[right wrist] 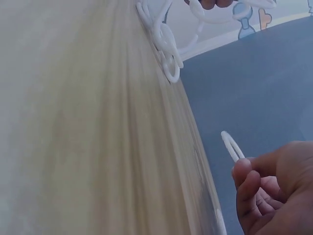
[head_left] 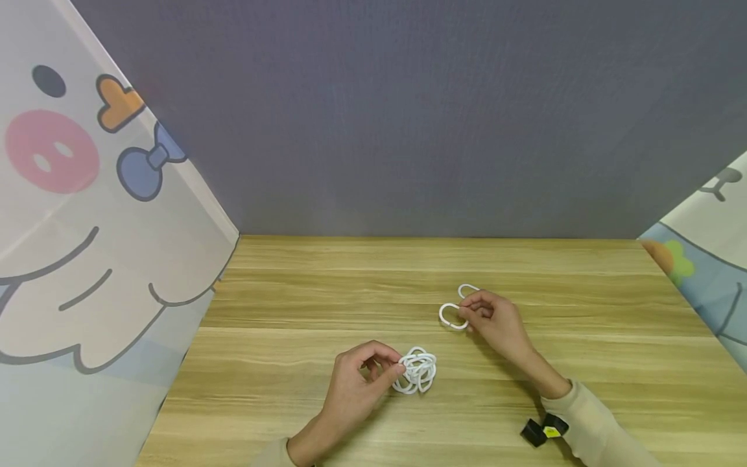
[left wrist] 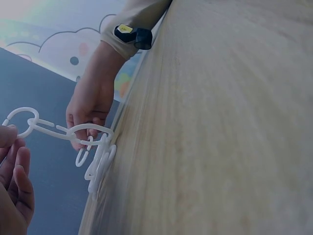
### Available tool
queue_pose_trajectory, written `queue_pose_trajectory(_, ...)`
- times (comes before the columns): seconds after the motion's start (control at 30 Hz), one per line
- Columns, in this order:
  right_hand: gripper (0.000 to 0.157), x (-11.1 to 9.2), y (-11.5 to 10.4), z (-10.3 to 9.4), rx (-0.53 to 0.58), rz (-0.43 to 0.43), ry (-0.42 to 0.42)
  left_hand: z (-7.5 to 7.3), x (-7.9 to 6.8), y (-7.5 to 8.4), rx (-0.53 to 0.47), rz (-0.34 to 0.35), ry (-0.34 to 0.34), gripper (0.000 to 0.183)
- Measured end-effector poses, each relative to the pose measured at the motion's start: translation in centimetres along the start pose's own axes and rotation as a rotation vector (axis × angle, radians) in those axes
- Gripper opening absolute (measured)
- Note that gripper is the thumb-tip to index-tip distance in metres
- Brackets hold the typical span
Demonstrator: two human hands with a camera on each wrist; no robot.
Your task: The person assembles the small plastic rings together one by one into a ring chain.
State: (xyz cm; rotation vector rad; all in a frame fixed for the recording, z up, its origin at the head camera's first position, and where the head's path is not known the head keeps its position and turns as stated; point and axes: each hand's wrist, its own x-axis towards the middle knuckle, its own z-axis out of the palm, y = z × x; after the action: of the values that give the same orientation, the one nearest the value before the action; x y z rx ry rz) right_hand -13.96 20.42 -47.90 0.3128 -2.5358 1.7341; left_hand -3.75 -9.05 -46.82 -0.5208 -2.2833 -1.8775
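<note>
Several white plastic chain links (head_left: 421, 374), joined in a bunch, are by my left hand (head_left: 358, 388), whose thumb and fingers pinch one link at the bunch's left edge. From that pinched link (left wrist: 23, 109), the left wrist view shows the chain sloping down to a pile on the table. Farther right and forward, my right hand (head_left: 497, 326) pinches a separate white link (head_left: 441, 315) with a small gap in its loop. The same link (right wrist: 225, 135) stands above the tabletop in the right wrist view. Another loose link (head_left: 465, 285) lies just beyond the right fingers, which partly cover it.
The wood-grain table (head_left: 280, 285) meets a grey panel (head_left: 408, 130) at its back edge. Cartoon-printed panels (head_left: 117, 246) stand at both sides. A black device with a yellow label (head_left: 544, 431) is on the right sleeve.
</note>
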Motion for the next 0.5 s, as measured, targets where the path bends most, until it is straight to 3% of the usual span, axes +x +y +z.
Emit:
queue_pose_trajectory(0.2,0.027,-0.24,-0.57,-0.05,0.13,0.082,-0.073,-0.04,0.04,-0.01,0.002,0.001,0.0,0.01)
queue_pose_trajectory(0.5,0.048,-0.49,-0.44,-0.5,0.289,0.046,-0.299,-0.11,0.05,0.04,-0.004,-0.008,-0.006,0.009)
